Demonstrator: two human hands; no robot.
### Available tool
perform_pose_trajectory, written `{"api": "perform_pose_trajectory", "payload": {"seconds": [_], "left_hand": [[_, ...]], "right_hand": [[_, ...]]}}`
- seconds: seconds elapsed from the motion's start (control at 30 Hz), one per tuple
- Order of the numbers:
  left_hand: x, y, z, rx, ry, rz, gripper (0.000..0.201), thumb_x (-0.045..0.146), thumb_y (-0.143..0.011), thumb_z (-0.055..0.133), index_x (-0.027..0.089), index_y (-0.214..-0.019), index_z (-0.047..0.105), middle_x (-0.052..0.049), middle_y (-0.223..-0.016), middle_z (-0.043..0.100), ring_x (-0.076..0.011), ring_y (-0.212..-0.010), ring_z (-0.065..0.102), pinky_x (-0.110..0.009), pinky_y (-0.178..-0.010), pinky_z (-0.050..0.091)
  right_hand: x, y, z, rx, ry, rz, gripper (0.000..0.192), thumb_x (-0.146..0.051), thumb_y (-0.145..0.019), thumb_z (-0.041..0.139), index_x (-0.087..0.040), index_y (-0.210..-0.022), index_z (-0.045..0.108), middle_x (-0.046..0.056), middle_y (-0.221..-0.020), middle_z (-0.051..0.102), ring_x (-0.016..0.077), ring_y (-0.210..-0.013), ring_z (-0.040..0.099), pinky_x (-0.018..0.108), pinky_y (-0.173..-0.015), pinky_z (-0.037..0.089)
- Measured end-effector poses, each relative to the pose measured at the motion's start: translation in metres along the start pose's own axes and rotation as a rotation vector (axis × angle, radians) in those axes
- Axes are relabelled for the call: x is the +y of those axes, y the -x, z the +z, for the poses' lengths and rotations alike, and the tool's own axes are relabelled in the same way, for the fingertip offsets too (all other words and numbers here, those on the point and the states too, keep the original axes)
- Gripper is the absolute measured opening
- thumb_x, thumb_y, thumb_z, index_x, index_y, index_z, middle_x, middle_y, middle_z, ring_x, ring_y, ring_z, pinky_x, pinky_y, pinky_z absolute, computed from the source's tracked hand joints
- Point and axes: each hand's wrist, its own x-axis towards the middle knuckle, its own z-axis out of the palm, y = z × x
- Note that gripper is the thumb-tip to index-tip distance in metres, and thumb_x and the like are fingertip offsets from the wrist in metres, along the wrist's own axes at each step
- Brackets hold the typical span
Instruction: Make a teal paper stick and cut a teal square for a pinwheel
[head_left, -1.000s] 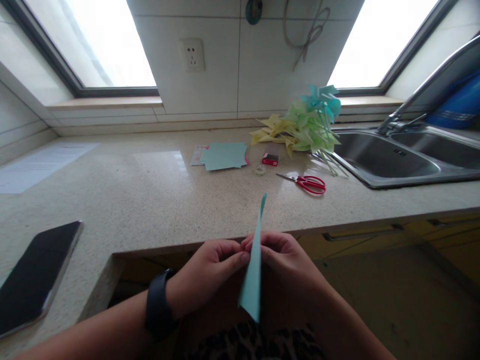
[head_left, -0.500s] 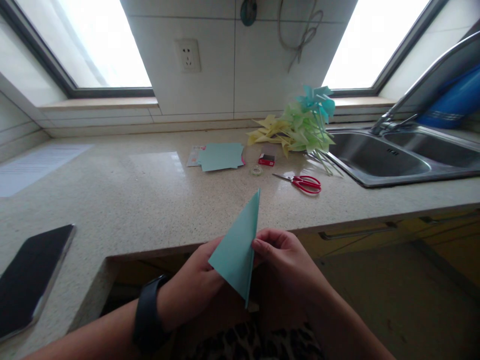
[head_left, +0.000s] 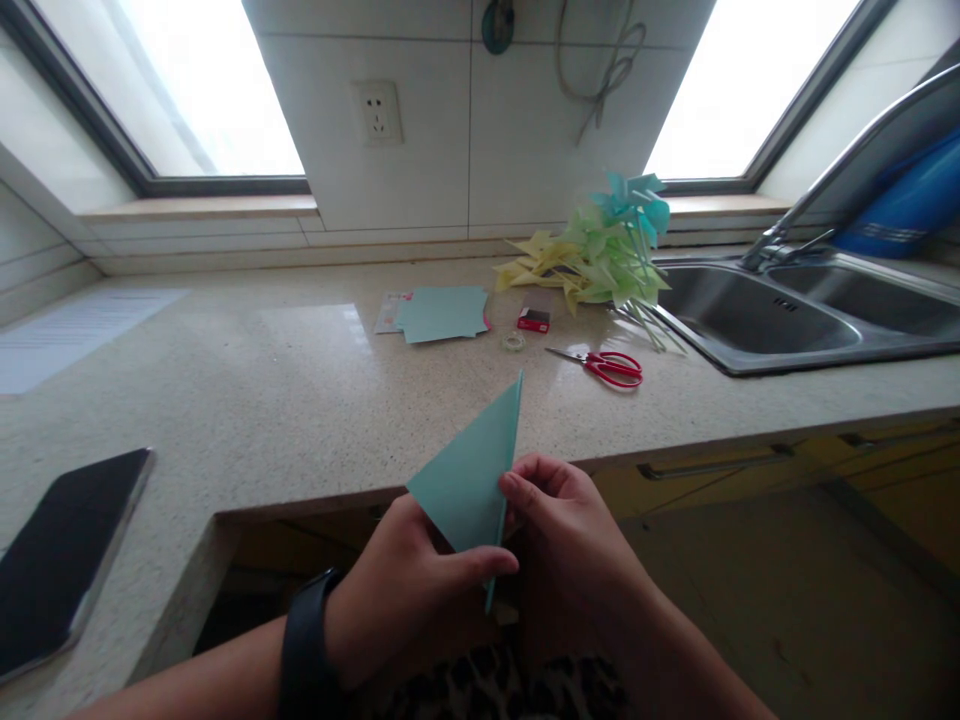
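Note:
Between my hands, in front of the counter's edge, is a sheet of light teal paper (head_left: 474, 465), its right side rolled into a thin tube that stands nearly upright. My right hand (head_left: 566, 510) pinches this rolled edge between thumb and fingers. My left hand (head_left: 412, 575), with a dark watch on the wrist, holds the sheet from behind. Its thumb lies across the front, near the lower part of the roll, and its other fingers are hidden by the paper. On the counter beyond are red-handled scissors (head_left: 613, 368), a small tape roll (head_left: 514, 341) and a stack of teal sheets (head_left: 442, 314).
A red and black box (head_left: 533, 319) is near the tape. Yellow, green and blue paper pinwheels (head_left: 611, 250) lie beside the sink (head_left: 757, 310). At left are a dark tablet (head_left: 64, 555) and printed paper (head_left: 75, 330). The counter edge (head_left: 315, 500) runs just beyond my hands.
My left thumb has come from behind the sheet to its front, across the lower roll. The paper's left corner has tipped upward and left. My right hand keeps its pinch.

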Motion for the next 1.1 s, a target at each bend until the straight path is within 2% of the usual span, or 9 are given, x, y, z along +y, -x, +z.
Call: {"api": "perform_pose_trajectory", "payload": {"seconds": [0.1,0.23,0.37,0.47,0.6,0.7,0.8,1.0,1.1], "left_hand": [[-0.001,-0.003,0.002,0.132,-0.078,-0.005,0.037,0.027,-0.07,0.087,0.017,-0.103,0.074,-0.007,-0.103,0.08,-0.0266,-0.095,0.073,-0.041,-0.093,0.054],[-0.003,-0.005,0.002,0.158,-0.039,-0.001,0.034,0.026,-0.072,0.086,0.019,-0.103,0.075,-0.004,-0.103,0.08,-0.024,-0.094,0.073,-0.037,-0.092,0.055],[-0.001,-0.004,0.001,0.123,-0.024,-0.001,0.028,0.026,-0.077,0.083,0.018,-0.102,0.076,-0.005,-0.102,0.08,-0.0241,-0.095,0.073,-0.037,-0.092,0.054],[0.0,-0.003,-0.001,0.09,-0.036,0.005,0.025,0.026,-0.078,0.082,0.017,-0.1,0.076,-0.006,-0.101,0.079,-0.0246,-0.094,0.072,-0.037,-0.09,0.053],[0.001,-0.003,-0.002,0.081,-0.03,-0.015,0.025,0.024,-0.078,0.081,0.017,-0.101,0.075,-0.005,-0.097,0.078,-0.0226,-0.088,0.07,-0.034,-0.084,0.053],[0.001,-0.003,-0.002,0.075,-0.037,-0.027,0.021,0.023,-0.078,0.079,0.017,-0.097,0.075,-0.004,-0.093,0.077,-0.0211,-0.084,0.068,-0.034,-0.083,0.053],[0.0,-0.002,-0.001,0.054,-0.024,-0.031,0.017,0.023,-0.078,0.078,0.017,-0.094,0.074,-0.004,-0.09,0.076,-0.0215,-0.087,0.067,-0.035,-0.087,0.052],[-0.003,-0.002,-0.005,0.002,-0.054,-0.057,0.01,0.026,-0.081,0.075,0.017,-0.082,0.071,-0.002,-0.076,0.07,-0.0227,-0.09,0.065,-0.035,-0.086,0.051],[-0.003,-0.002,-0.005,-0.011,-0.083,-0.051,0.008,0.025,-0.082,0.074,0.017,-0.081,0.07,-0.002,-0.075,0.07,-0.0222,-0.089,0.064,-0.034,-0.086,0.051]], "right_hand": [[0.003,0.002,0.005,-0.003,-0.038,0.02,0.034,-0.043,-0.071,0.087,-0.018,-0.072,0.064,-0.003,-0.057,0.06,0.0097,-0.052,0.05,0.024,-0.052,0.037],[0.007,0.003,0.01,0.002,-0.063,0.007,0.034,-0.039,-0.071,0.088,-0.017,-0.07,0.063,-0.004,-0.06,0.059,0.0078,-0.054,0.049,0.022,-0.053,0.037],[0.008,0.002,0.011,0.005,-0.065,0.0,0.033,-0.038,-0.071,0.088,-0.017,-0.071,0.062,-0.005,-0.061,0.059,0.008,-0.055,0.049,0.022,-0.053,0.038],[0.009,0.0,0.008,-0.057,-0.087,0.004,0.032,-0.037,-0.074,0.087,-0.019,-0.072,0.061,-0.004,-0.063,0.061,0.0099,-0.056,0.054,0.023,-0.056,0.042],[0.008,-0.001,0.002,-0.144,-0.11,0.003,0.022,-0.037,-0.08,0.082,-0.02,-0.087,0.07,-0.001,-0.074,0.068,0.0123,-0.064,0.061,0.027,-0.063,0.049],[0.006,-0.002,-0.001,-0.179,-0.1,0.011,0.022,-0.038,-0.085,0.078,-0.019,-0.096,0.075,0.002,-0.082,0.072,0.0134,-0.072,0.064,0.028,-0.07,0.05],[0.003,-0.002,-0.003,-0.194,-0.072,0.021,0.023,-0.038,-0.084,0.078,-0.017,-0.093,0.077,0.004,-0.083,0.074,0.0157,-0.078,0.067,0.03,-0.075,0.051],[0.002,-0.002,0.0,-0.139,-0.085,0.043,0.025,-0.04,-0.079,0.082,-0.016,-0.079,0.076,0.002,-0.072,0.072,0.0128,-0.063,0.063,0.026,-0.062,0.048],[0.003,-0.003,0.002,-0.108,-0.063,0.039,0.028,-0.041,-0.077,0.084,-0.015,-0.075,0.075,0.002,-0.067,0.069,0.0116,-0.06,0.06,0.025,-0.059,0.047]]}}
